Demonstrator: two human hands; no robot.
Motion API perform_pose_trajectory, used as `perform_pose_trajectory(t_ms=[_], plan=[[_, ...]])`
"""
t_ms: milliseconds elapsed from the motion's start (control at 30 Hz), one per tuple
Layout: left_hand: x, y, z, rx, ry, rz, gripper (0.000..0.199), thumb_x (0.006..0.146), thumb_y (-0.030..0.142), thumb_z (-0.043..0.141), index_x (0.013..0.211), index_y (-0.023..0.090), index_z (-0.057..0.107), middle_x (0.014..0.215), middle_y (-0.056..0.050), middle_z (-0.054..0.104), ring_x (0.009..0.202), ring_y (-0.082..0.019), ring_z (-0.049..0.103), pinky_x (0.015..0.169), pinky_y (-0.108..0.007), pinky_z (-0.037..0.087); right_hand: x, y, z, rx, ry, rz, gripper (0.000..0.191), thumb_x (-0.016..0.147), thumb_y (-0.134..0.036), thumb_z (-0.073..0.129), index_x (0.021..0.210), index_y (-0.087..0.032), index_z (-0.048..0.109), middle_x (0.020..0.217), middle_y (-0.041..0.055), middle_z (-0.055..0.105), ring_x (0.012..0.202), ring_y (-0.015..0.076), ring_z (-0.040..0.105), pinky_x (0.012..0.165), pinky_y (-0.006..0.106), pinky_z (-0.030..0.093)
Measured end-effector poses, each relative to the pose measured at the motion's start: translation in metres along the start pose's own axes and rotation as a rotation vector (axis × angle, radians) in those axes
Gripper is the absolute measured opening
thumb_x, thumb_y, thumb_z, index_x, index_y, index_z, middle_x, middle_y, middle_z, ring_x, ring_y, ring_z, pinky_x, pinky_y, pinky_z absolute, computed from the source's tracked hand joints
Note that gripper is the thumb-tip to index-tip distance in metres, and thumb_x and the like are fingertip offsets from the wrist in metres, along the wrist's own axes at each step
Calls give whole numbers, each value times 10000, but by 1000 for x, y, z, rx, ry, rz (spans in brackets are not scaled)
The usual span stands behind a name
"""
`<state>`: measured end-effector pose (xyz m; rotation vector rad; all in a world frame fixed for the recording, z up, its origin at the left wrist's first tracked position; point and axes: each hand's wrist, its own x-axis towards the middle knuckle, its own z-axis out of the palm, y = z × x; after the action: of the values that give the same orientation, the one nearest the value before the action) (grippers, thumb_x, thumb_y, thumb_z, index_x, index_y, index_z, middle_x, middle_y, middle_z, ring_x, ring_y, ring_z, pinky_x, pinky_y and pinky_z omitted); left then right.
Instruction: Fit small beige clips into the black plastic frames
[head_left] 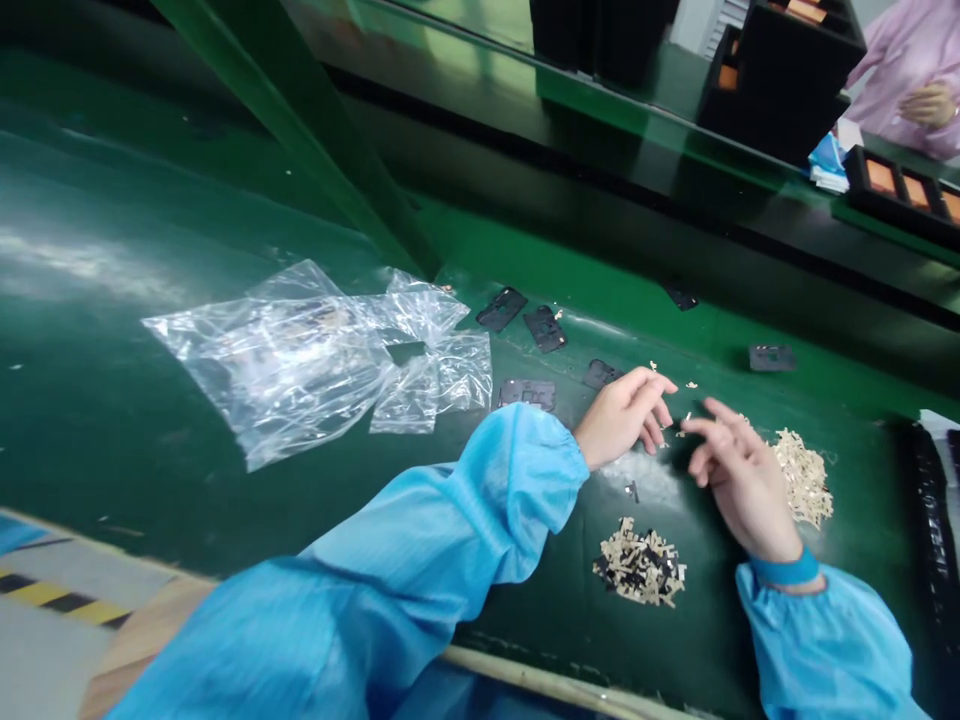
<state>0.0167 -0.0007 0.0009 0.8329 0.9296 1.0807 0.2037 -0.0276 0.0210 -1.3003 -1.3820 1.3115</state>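
Note:
My left hand (626, 415) hovers low over the green table with its fingers loosely bent and apart. A few tiny pale metal pieces (664, 444) lie by its fingertips. Facing it, my right hand (742, 480) has its fingers spread, and I see nothing held in it. Close behind the right hand is a heap of pale metal pieces (804, 478), partly covered by the hand. Nearer to me sits a mixed heap of pale and black pieces (640, 565). One small dark piece (632, 491) lies between that heap and my hands.
Clear plastic bags (300, 350) lie left of my arms. Flat black plastic parts (545, 328) are scattered behind my left hand, another (772, 358) farther right. A green post (315, 130) slants down to the table. Black trays (780, 80) stand beyond, near a person in pink (915, 70).

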Motion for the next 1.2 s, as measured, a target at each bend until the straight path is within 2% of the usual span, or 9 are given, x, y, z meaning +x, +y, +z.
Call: perform_pose_trajectory(t_ms=[67, 200, 367, 500, 700, 833, 933, 1033, 1200], plan=[[0, 0, 0, -21, 0, -2, 298, 981, 454, 518, 1014, 167, 588, 675, 21, 611, 453, -89, 593, 387, -172, 463, -15, 1, 6, -301, -153, -164, 260, 989, -328, 627, 1220, -213, 656, 867, 48, 743, 583, 150, 652, 521, 274, 554], [0, -1, -1, -30, 0, 5, 276, 989, 422, 505, 1012, 161, 591, 673, 19, 604, 453, -84, 584, 381, -164, 454, -37, 1, 12, -782, -459, -548, 204, 999, -233, 610, 1185, -202, 688, 1054, 107, 737, 946, 243, 716, 822, 373, 611], [0, 0, -1, -6, -4, 0, 252, 992, 390, 484, 1002, 160, 588, 671, 21, 602, 450, -81, 576, 371, -161, 457, -40, 1, 14, -1120, -523, -739, 208, 1034, -161, 497, 1142, -128, 672, 1009, 136, 726, 837, 251, 698, 697, 377, 605], [0, 0, -1, 5, -7, 5, 243, 995, 374, 473, 999, 159, 585, 672, 19, 602, 449, -80, 575, 369, -159, 457, -35, 10, 16, -1165, -473, -824, 193, 1028, -131, 488, 1109, -136, 663, 979, 136, 725, 834, 246, 696, 702, 357, 582], [-1, 1, -1, 16, -9, 5, 243, 990, 371, 482, 983, 154, 591, 675, 17, 604, 451, -78, 575, 366, -156, 452, -23, 12, 16, -885, -350, -615, 118, 1027, -133, 500, 1031, -181, 608, 949, 95, 680, 839, 199, 682, 765, 318, 568], [-1, 0, -1, 37, -18, 5, 234, 989, 349, 480, 967, 148, 599, 677, 13, 607, 458, -78, 577, 371, -156, 455, -21, 2, 12, -720, -431, -474, 106, 1035, -165, 502, 1041, -207, 599, 970, 73, 661, 869, 190, 665, 783, 313, 558], [-1, -1, -2, 46, -30, 5, 252, 988, 373, 492, 971, 147, 603, 680, 8, 613, 468, -77, 583, 380, -152, 455, -23, -5, 15, -746, -544, -383, 88, 1029, -214, 539, 1075, -227, 613, 1001, 66, 666, 907, 210, 664, 821, 346, 552], [-1, -1, -2, 40, -31, 6, 273, 982, 407, 510, 967, 150, 603, 684, 6, 617, 478, -77, 588, 392, -149, 458, -25, -8, 25, -864, -547, -311, 74, 987, -231, 613, 1062, -233, 616, 1002, 67, 655, 891, 232, 653, 794, 369, 540], [-1, -1, -2, 36, -29, 5, 291, 976, 430, 516, 963, 153, 604, 685, 6, 611, 479, -79, 583, 392, -152, 454, -26, -13, 39, -918, -577, -259, 139, 910, -92, 627, 888, -219, 575, 888, 42, 613, 791, 212, 595, 715, 338, 485]])
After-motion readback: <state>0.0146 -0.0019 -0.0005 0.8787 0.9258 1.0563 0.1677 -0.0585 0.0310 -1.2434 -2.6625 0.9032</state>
